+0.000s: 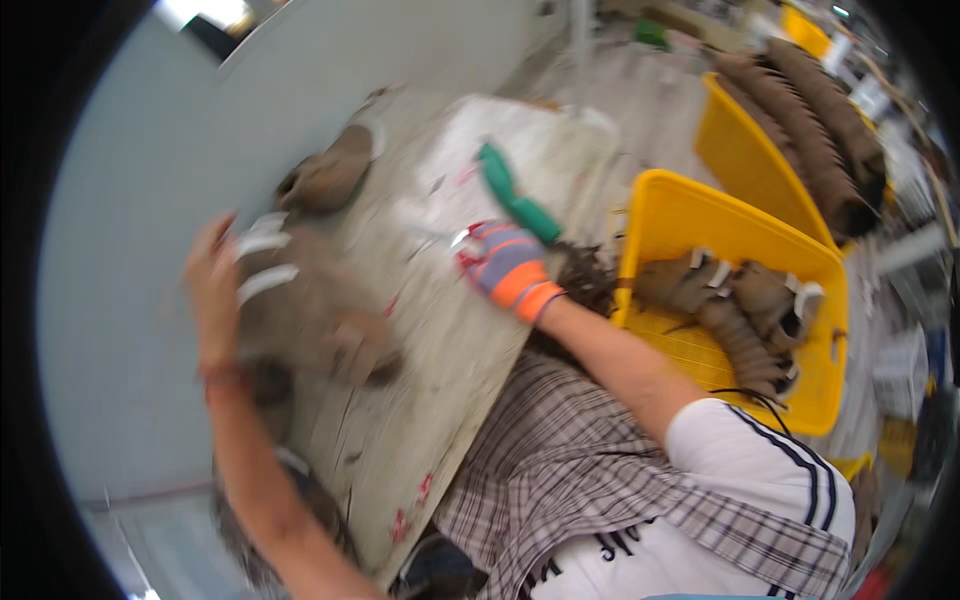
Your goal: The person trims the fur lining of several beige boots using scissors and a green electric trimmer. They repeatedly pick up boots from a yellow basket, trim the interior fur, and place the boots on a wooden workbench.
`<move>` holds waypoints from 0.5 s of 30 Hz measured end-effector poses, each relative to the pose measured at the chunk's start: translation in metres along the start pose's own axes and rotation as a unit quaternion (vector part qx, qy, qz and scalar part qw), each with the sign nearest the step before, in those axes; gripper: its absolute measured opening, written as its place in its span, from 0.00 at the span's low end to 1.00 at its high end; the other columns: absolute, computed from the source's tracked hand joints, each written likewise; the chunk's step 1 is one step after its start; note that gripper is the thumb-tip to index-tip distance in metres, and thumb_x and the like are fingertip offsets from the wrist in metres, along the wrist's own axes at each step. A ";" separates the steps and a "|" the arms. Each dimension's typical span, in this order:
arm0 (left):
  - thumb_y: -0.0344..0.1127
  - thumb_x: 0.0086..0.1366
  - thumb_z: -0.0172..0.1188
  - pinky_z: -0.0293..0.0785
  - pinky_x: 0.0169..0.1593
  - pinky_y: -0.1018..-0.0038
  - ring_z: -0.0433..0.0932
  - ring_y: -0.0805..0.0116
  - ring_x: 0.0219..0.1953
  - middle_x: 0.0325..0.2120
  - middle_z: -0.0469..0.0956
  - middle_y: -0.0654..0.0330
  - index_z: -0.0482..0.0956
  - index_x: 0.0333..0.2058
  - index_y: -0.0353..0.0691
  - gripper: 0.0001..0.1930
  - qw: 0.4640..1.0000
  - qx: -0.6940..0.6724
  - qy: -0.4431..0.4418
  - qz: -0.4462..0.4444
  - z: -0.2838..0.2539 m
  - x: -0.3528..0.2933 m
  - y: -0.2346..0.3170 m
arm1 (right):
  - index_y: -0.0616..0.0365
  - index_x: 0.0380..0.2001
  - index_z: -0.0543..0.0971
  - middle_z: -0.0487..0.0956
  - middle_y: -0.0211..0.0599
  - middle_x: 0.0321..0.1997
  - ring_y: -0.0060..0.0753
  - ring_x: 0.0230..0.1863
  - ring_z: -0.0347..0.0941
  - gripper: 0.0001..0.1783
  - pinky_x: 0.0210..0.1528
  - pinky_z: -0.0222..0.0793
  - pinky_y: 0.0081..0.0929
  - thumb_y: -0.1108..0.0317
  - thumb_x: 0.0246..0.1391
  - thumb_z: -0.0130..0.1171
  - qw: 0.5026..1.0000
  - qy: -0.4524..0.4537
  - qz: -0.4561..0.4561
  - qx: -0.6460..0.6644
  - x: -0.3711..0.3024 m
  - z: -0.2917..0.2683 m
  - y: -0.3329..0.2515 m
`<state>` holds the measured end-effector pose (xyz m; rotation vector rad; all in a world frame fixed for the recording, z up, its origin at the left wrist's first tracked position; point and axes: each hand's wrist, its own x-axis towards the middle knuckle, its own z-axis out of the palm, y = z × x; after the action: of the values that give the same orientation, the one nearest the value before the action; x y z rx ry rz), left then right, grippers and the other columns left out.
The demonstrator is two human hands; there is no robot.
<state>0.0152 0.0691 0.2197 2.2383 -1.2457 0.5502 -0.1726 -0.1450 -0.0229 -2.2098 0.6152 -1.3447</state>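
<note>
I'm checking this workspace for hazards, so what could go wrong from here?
The green object lies near the bench edge, close to the gloved right hand, so that arm might knock it off.
The left hand is close against blurred brown shoes, with another brown shoe nearby; they could bump.
The crated shoes lie jumbled in the yellow crate and might scuff.

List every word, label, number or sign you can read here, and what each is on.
No whole text can be read.
White shirt: black lettering, partly hidden by plaid cloth; no complete word shows.
Table: red marks, too blurred to tell whether they are writing.
Blurred brown shoes by the left hand: no text can be made out.
</note>
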 end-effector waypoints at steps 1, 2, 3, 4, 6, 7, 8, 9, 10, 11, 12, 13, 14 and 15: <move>0.27 0.60 0.45 0.66 0.53 0.71 0.74 0.59 0.49 0.46 0.76 0.49 0.75 0.46 0.31 0.17 1.000 0.018 -0.006 0.013 0.012 0.012 0.001 | 0.53 0.30 0.79 0.79 0.39 0.32 0.45 0.35 0.74 0.14 0.39 0.71 0.37 0.57 0.40 0.62 0.998 -0.053 0.045 0.008 0.002 -0.001 -0.008; 0.25 0.58 0.45 0.66 0.53 0.70 0.73 0.57 0.51 0.48 0.74 0.48 0.74 0.46 0.30 0.18 1.000 0.013 -0.019 0.009 0.028 0.026 -0.012 | 0.53 0.31 0.79 0.79 0.40 0.31 0.45 0.34 0.75 0.15 0.39 0.71 0.36 0.57 0.40 0.62 0.996 -0.075 0.048 0.005 0.003 0.004 -0.010; 0.26 0.56 0.46 0.64 0.56 0.67 0.70 0.53 0.53 0.51 0.71 0.47 0.72 0.49 0.32 0.21 0.997 0.068 -0.025 0.026 0.045 0.036 -0.028 | 0.52 0.32 0.78 0.79 0.40 0.29 0.45 0.34 0.75 0.16 0.39 0.71 0.36 0.56 0.41 0.62 0.997 -0.072 0.039 0.008 0.003 0.007 -0.014; 0.26 0.55 0.45 0.62 0.58 0.66 0.68 0.51 0.54 0.50 0.70 0.44 0.71 0.49 0.29 0.21 0.996 0.083 -0.016 -0.006 0.066 0.047 -0.050 | 0.52 0.32 0.78 0.79 0.39 0.29 0.44 0.34 0.75 0.16 0.39 0.71 0.36 0.56 0.41 0.62 0.997 -0.071 0.032 -0.009 0.001 0.013 -0.011; 0.27 0.53 0.45 0.59 0.61 0.64 0.66 0.49 0.56 0.50 0.69 0.39 0.69 0.49 0.26 0.23 0.987 0.116 -0.038 -0.101 0.099 0.058 -0.074 | 0.53 0.32 0.78 0.79 0.39 0.29 0.43 0.34 0.75 0.16 0.39 0.71 0.35 0.56 0.41 0.63 0.995 -0.094 0.032 -0.016 0.003 0.015 -0.011; 0.27 0.53 0.44 0.58 0.61 0.64 0.65 0.48 0.56 0.51 0.68 0.38 0.68 0.49 0.25 0.23 0.975 0.132 -0.070 -0.162 0.116 0.067 -0.075 | 0.53 0.32 0.78 0.79 0.39 0.30 0.43 0.34 0.75 0.17 0.39 0.71 0.35 0.56 0.41 0.63 0.995 -0.095 0.043 -0.012 0.006 0.012 -0.009; 0.27 0.52 0.44 0.57 0.62 0.63 0.64 0.47 0.57 0.51 0.67 0.37 0.68 0.49 0.24 0.24 0.959 0.146 -0.102 -0.222 0.136 0.073 -0.077 | 0.54 0.32 0.78 0.79 0.40 0.30 0.43 0.34 0.75 0.17 0.39 0.71 0.35 0.56 0.40 0.63 0.994 -0.095 0.054 -0.010 0.008 0.010 -0.010; 0.29 0.52 0.46 0.60 0.60 0.60 0.67 0.44 0.54 0.48 0.70 0.37 0.72 0.46 0.26 0.21 0.959 0.194 -0.083 -0.188 0.152 0.080 -0.080 | 0.54 0.31 0.78 0.79 0.40 0.30 0.43 0.35 0.75 0.17 0.39 0.71 0.35 0.55 0.40 0.63 0.994 -0.091 0.066 -0.011 0.010 0.004 -0.009; 0.30 0.53 0.47 0.63 0.57 0.59 0.70 0.44 0.51 0.46 0.72 0.38 0.73 0.44 0.27 0.20 0.953 0.224 -0.090 -0.184 0.153 0.086 -0.089 | 0.53 0.30 0.79 0.79 0.40 0.32 0.44 0.35 0.75 0.16 0.39 0.71 0.36 0.56 0.40 0.63 0.994 -0.087 0.063 0.007 0.011 0.003 -0.013; 0.31 0.53 0.48 0.66 0.55 0.58 0.72 0.44 0.48 0.44 0.74 0.39 0.75 0.42 0.28 0.19 0.951 0.241 -0.099 -0.166 0.161 0.093 -0.083 | 0.53 0.31 0.80 0.79 0.39 0.33 0.44 0.36 0.74 0.16 0.40 0.71 0.36 0.56 0.39 0.63 0.999 -0.038 0.034 0.015 0.009 0.002 -0.007; 0.36 0.53 0.51 0.71 0.49 0.59 0.76 0.45 0.43 0.39 0.77 0.41 0.77 0.40 0.30 0.19 0.951 0.283 -0.047 -0.113 0.167 0.090 -0.122 | 0.53 0.31 0.80 0.79 0.38 0.34 0.43 0.37 0.74 0.16 0.40 0.71 0.35 0.55 0.39 0.63 0.999 -0.047 0.001 0.023 0.008 0.001 -0.015; 0.41 0.53 0.53 0.73 0.45 0.60 0.77 0.47 0.41 0.38 0.78 0.43 0.78 0.38 0.31 0.19 0.950 0.295 -0.047 -0.092 0.174 0.088 -0.112 | 0.53 0.31 0.80 0.79 0.38 0.34 0.43 0.37 0.74 0.17 0.41 0.70 0.35 0.55 0.39 0.62 0.999 -0.048 -0.022 0.007 0.007 -0.003 -0.010; 0.44 0.53 0.55 0.74 0.44 0.60 0.78 0.48 0.40 0.38 0.78 0.44 0.80 0.36 0.33 0.19 0.941 0.328 -0.053 -0.071 0.174 0.085 -0.130 | 0.53 0.32 0.81 0.79 0.37 0.34 0.42 0.39 0.74 0.17 0.42 0.70 0.34 0.55 0.40 0.62 0.996 -0.049 -0.070 -0.008 0.004 -0.003 -0.009; 0.47 0.53 0.56 0.73 0.46 0.60 0.79 0.49 0.38 0.34 0.79 0.47 0.81 0.35 0.36 0.20 0.919 0.351 -0.142 -0.106 0.174 0.086 -0.171 | 0.52 0.32 0.80 0.79 0.36 0.34 0.41 0.38 0.74 0.16 0.42 0.69 0.35 0.55 0.41 0.61 0.996 -0.079 -0.019 0.023 0.001 0.002 -0.013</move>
<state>0.2221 -0.0176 0.0909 3.1054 -1.0041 0.6818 -0.1685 -0.1347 -0.0152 -2.2740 0.4809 -1.1749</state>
